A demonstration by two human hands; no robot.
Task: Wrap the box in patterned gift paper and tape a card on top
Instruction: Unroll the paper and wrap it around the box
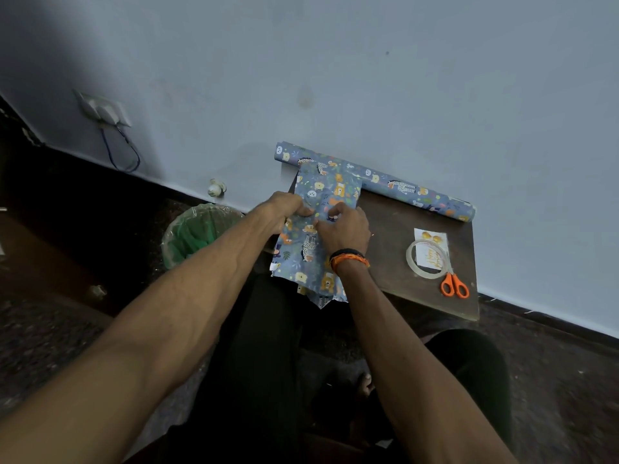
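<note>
The box itself is hidden: what shows in the head view is a long parcel of blue gift paper printed with cartoon animals (318, 226), lying on the left part of a small dark brown wooden table (398, 256) pushed against a pale blue wall. Its long axis runs from the person's lap toward the wall, tilted a little to the right at the far end; the far end touches the blue patterned paper roll (378, 179) lying along the wall, and the near end overhangs the table edge with ragged loose paper.

The left hand (284, 211) has curled fingers gripping the parcel's left side, thumb pressing toward the middle seam. The right hand (341, 226), with an orange and black thread band at the wrist, pinches the paper at the same seam just beside the left thumb.

By my judgement the lengthwise wrap is nearly closed but not taped, and both ends look unfolded. The clear tape ring (427, 259) lies well to the right on the white greeting card with gold lettering (430, 252), with orange-handled scissors (454, 285) touching it; the card is not yet attached. Taping the seam, folding the ends and fixing the card remain.

A green plastic-lined bin (197, 231) stands on the floor left of the table.
</note>
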